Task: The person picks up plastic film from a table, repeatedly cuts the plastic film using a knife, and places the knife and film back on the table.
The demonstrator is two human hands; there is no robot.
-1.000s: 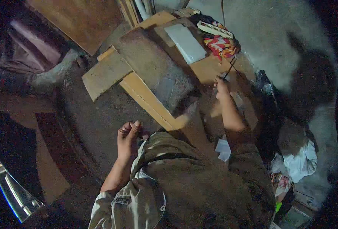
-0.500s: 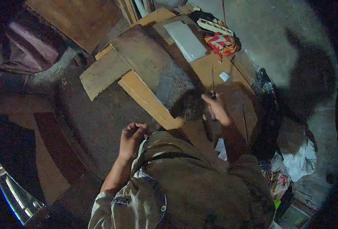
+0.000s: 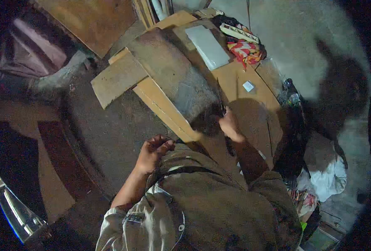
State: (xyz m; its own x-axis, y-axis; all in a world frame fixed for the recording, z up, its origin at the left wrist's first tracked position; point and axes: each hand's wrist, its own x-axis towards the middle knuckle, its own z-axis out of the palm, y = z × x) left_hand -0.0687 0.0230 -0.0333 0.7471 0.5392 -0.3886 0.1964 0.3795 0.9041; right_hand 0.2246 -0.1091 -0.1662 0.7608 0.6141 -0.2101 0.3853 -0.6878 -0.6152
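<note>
Beside the near right corner of the block [image 3: 173, 71], my right hand [image 3: 226, 121] was closed around the lower end of a thin rod [image 3: 219, 95]. The rod pointed away from me along the block's right side; whether its tip touched the block, I could not tell. My left hand [image 3: 155, 151] was nearer me than the block, fingers curled in toward the thumb; I could not tell whether anything was pinched there. The strip [image 3: 164, 108] lay along the block's left side. To the block's right, the card [image 3: 248, 86] lay on the sheet [image 3: 228, 80].

Handling notes, in my judgement: the rod called for a firm grip at its end, its tip in sight and clear of the card. A shadow darkened the sheet beside the block, so slow wrist movements suited the poor light.
</note>
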